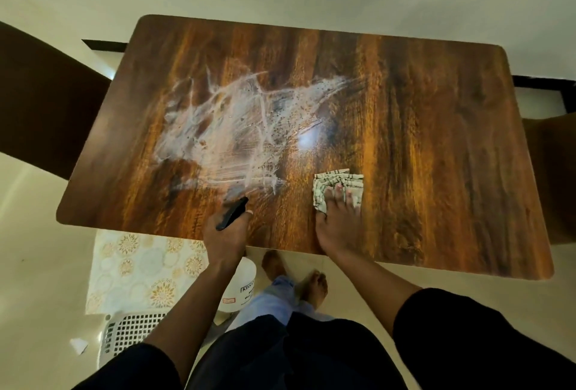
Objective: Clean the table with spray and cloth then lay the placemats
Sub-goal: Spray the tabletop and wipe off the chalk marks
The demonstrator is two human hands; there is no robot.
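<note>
A wooden table point(420, 127) carries a wide patch of white spray streaks and droplets point(230, 127) on its left half. My left hand point(226, 233) grips a white spray bottle point(238, 283) by its black trigger head point(232, 213) at the table's near edge; the bottle's body hangs below the edge. My right hand point(338, 221) presses flat on a folded white patterned cloth point(333, 185) on the table, right of the sprayed patch. A pale placemat with gold floral circles point(143, 268) lies low at the left, partly under the table edge.
A white perforated basket point(131, 332) stands on the floor at lower left. Dark chairs point(40, 99) flank the table at left and right point(551, 177). My bare feet point(314, 286) stand on the tiled floor under the near edge.
</note>
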